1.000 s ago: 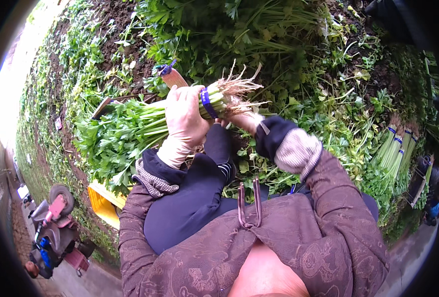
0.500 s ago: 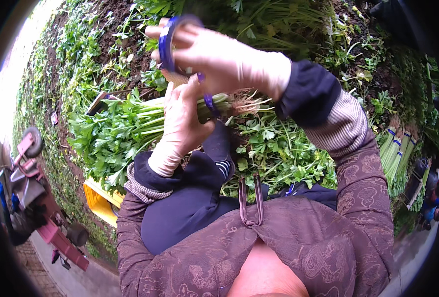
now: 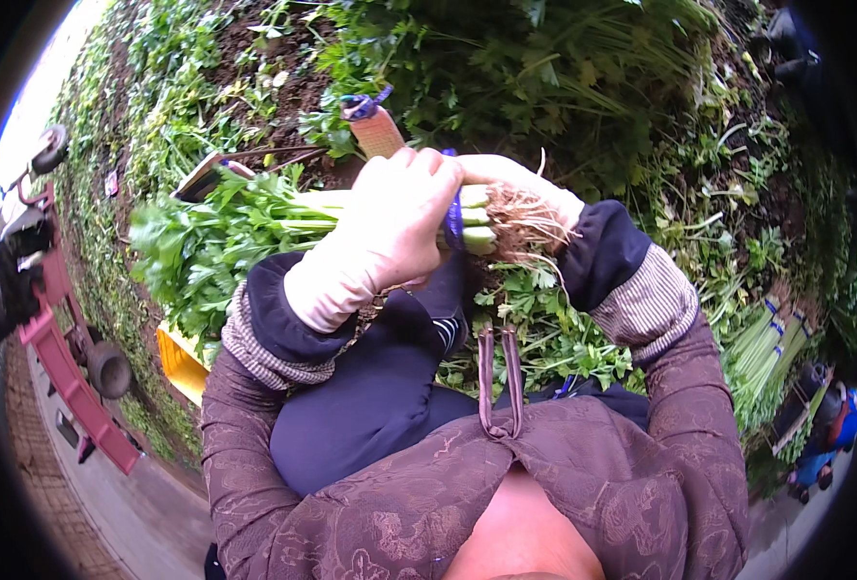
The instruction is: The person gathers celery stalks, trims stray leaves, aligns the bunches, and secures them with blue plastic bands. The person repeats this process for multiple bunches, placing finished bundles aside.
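Note:
A bunch of celery point(image 3: 475, 220) lies across in front of me, leaves to the left and pale, stringy roots point(image 3: 525, 220) to the right. My left hand point(image 3: 385, 215), in a pale glove, is closed around its stalks. A purple band of tape point(image 3: 454, 208) circles the stalks just beside those fingers. Behind the roots, my gloved right hand point(image 3: 506, 174) reaches in to meet the left one; its fingers are hidden. Just beyond the hands, an orange-pink textured cylinder point(image 3: 378, 130) points up, with purple tape at its tip.
Loose celery point(image 3: 544, 87) is heaped ahead. Banded bunches point(image 3: 767, 348) lie at the right. A yellow crate point(image 3: 182, 362) stands left of my knee, and a flat-ended tool point(image 3: 201, 179) lies by the leaves. A pink cart point(image 3: 75, 377) stands at far left, people point(image 3: 829, 435) at far right.
My right hand came down from above the bunch to behind its root end. The tape roll it carried is out of sight. The left hand shifted right, toward the band.

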Demonstrator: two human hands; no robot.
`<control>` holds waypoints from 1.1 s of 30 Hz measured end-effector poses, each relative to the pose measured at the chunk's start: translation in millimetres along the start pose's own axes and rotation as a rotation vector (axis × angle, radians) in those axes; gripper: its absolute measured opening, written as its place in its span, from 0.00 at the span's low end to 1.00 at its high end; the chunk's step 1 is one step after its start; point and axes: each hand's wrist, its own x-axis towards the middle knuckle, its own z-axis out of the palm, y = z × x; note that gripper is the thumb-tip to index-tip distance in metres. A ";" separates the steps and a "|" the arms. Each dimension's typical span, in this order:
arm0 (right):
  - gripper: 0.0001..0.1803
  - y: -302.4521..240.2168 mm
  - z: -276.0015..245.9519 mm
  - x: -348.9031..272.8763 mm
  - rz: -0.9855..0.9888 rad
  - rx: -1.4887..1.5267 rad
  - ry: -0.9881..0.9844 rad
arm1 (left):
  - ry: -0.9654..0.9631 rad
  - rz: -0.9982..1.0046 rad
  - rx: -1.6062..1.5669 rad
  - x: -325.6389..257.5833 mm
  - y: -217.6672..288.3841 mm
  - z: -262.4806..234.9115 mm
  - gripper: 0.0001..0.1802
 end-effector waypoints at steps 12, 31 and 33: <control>0.16 -53.9 11.5 44.0 -0.024 0.214 0.386 | 0.574 0.063 -0.008 -13.7 -17.3 -15.6 0.30; 0.25 -29.4 -50.1 43.5 -0.076 -1.455 0.731 | 0.695 -0.065 0.018 -40.8 -31.1 -43.9 0.31; 0.26 -11.6 -59.1 -39.1 0.127 -1.513 0.667 | 0.845 0.005 -0.060 -46.7 -29.7 -79.0 0.33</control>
